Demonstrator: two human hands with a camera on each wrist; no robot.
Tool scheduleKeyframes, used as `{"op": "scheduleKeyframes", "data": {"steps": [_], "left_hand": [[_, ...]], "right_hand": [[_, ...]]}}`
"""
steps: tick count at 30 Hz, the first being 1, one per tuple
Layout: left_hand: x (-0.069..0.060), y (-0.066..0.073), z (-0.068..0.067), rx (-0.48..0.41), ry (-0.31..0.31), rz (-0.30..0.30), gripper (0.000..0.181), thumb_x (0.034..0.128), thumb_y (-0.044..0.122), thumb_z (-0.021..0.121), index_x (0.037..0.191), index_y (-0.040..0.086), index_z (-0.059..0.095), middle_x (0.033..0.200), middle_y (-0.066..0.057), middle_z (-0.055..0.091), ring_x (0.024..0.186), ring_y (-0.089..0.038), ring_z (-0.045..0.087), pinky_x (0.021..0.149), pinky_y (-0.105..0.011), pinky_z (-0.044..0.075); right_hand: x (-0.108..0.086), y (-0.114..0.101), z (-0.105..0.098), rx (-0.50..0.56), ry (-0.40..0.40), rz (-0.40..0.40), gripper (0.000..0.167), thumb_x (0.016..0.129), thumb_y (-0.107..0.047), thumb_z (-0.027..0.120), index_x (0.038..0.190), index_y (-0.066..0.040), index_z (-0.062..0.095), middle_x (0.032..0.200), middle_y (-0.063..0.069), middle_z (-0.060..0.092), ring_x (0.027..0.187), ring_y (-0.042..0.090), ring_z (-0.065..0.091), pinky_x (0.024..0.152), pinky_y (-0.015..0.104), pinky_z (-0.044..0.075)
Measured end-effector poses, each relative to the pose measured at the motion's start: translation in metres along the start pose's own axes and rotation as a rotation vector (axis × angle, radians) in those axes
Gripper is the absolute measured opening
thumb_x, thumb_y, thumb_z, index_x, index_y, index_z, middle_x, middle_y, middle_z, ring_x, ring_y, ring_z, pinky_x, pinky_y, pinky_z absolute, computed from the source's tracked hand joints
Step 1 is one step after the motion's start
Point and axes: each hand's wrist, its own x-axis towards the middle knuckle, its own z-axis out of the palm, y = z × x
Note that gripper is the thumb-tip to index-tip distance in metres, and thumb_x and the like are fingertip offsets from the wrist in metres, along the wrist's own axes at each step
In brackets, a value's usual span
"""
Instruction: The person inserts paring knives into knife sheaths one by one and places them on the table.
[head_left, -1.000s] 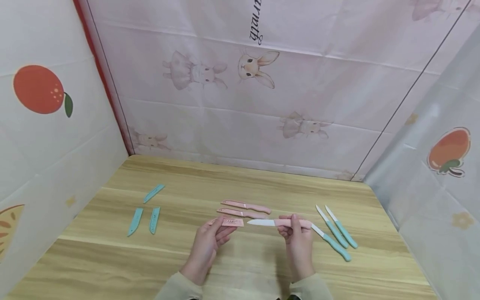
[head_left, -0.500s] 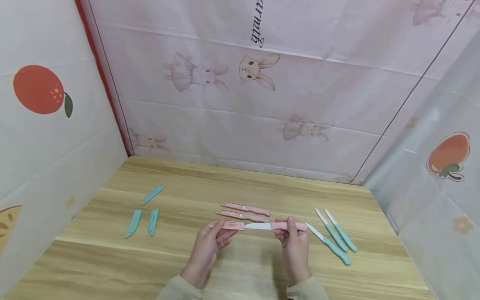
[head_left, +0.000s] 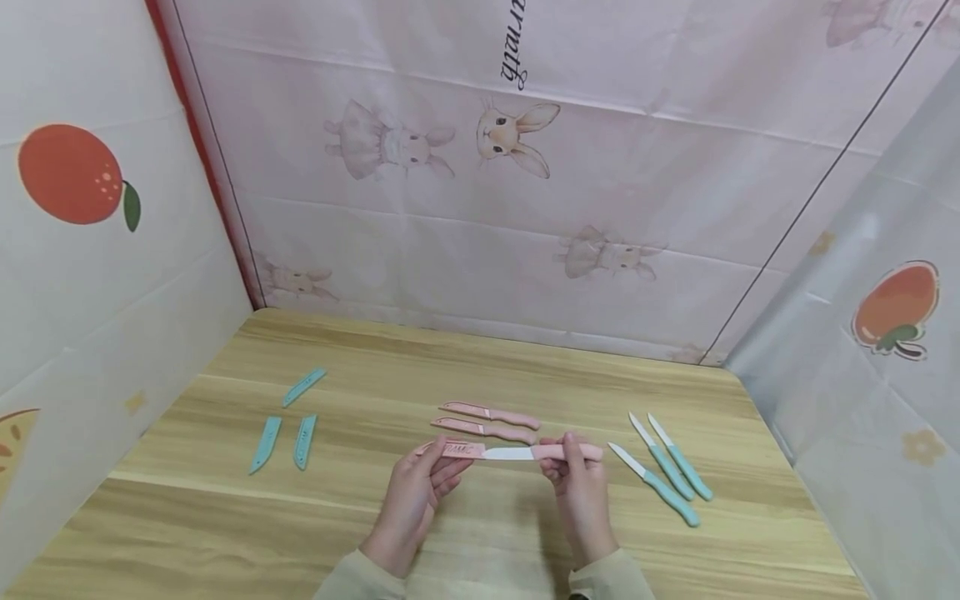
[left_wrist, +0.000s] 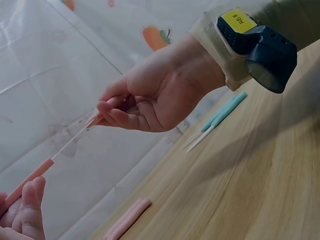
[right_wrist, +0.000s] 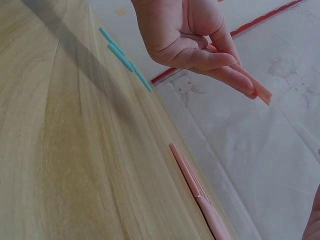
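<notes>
Gap closed

At lower centre, the pink-handled knife (head_left: 514, 454) has just reached the pink sheath (head_left: 465, 451); sheathing seems barely begun. Your left hand (head_left: 409, 497) pinches the sheath, your right hand (head_left: 582, 493) grips the knife.

The left hand (right_wrist: 195, 42) pinches a pink sheath (right_wrist: 261, 89) between thumb and fingers, its free end slanting down to the right, above the table. Below, two pink knives (right_wrist: 212, 217) lie side by side in their covers on the wooden table (right_wrist: 65, 160), handles cut off by the bottom edge. Farther off are teal sheaths (right_wrist: 119, 57), near one another. A long shadow (right_wrist: 85, 70) crosses the wood. Behind hangs a pale curtain (right_wrist: 265, 165) with rabbit prints (right_wrist: 186, 89) and a red band (right_wrist: 162, 76). A sliver of the right hand (right_wrist: 313, 220) shows at the right edge.
</notes>
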Motion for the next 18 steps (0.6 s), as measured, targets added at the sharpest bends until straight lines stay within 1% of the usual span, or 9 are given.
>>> {"op": "scheduleKeyframes", "data": {"steps": [2,3,6,10,15,18], "left_hand": [[0.000,-0.001,0.000,-0.007,0.013,0.000,0.041,0.0980,0.026,0.049,0.118,-0.009,0.046,0.095,-0.011,0.069,0.085,-0.015,0.068,0.067,-0.018,0.055],[0.001,-0.001,0.000,-0.011,0.019,-0.001,0.040,0.0980,0.026,0.049,0.117,-0.009,0.046,0.094,-0.011,0.070,0.085,-0.015,0.068,0.067,-0.018,0.055],[0.001,-0.003,0.000,-0.016,0.043,-0.008,0.038,0.0981,0.025,0.048,0.116,-0.008,0.047,0.093,-0.011,0.070,0.084,-0.014,0.068,0.066,-0.017,0.054],[0.001,-0.004,0.001,-0.021,0.065,-0.012,0.040,0.0982,0.025,0.048,0.118,-0.009,0.045,0.094,-0.011,0.069,0.083,-0.013,0.068,0.065,-0.016,0.054],[0.001,-0.005,0.004,-0.034,0.058,-0.024,0.040,0.0992,0.024,0.046,0.121,-0.010,0.043,0.095,-0.011,0.069,0.084,-0.013,0.068,0.066,-0.015,0.054],[0.000,-0.007,0.005,-0.041,0.060,-0.025,0.041,0.0993,0.024,0.046,0.122,-0.011,0.042,0.094,-0.010,0.069,0.083,-0.013,0.068,0.066,-0.015,0.054]], "right_hand": [[0.000,0.002,0.000,0.008,-0.019,-0.012,0.033,0.101,-0.015,0.041,0.084,0.003,0.064,0.081,0.008,0.068,0.061,0.006,0.061,0.059,0.016,0.053],[0.000,0.003,0.001,0.008,-0.025,-0.020,0.034,0.101,-0.015,0.042,0.082,0.001,0.065,0.081,0.008,0.069,0.060,0.006,0.061,0.058,0.016,0.053],[-0.001,0.006,0.002,0.000,-0.029,-0.037,0.038,0.101,-0.014,0.042,0.076,-0.001,0.069,0.081,0.010,0.068,0.060,0.006,0.061,0.058,0.016,0.053],[-0.002,0.007,0.005,-0.010,-0.030,-0.047,0.041,0.100,-0.012,0.042,0.073,-0.004,0.071,0.083,0.010,0.067,0.061,0.007,0.060,0.058,0.016,0.052],[-0.005,0.011,0.010,-0.003,-0.048,-0.037,0.040,0.101,-0.012,0.041,0.075,-0.005,0.071,0.083,0.008,0.068,0.060,0.005,0.060,0.057,0.015,0.052],[-0.006,0.014,0.011,-0.005,-0.047,-0.034,0.038,0.100,-0.013,0.042,0.077,-0.003,0.070,0.084,0.009,0.068,0.059,0.004,0.059,0.056,0.015,0.052]]}}
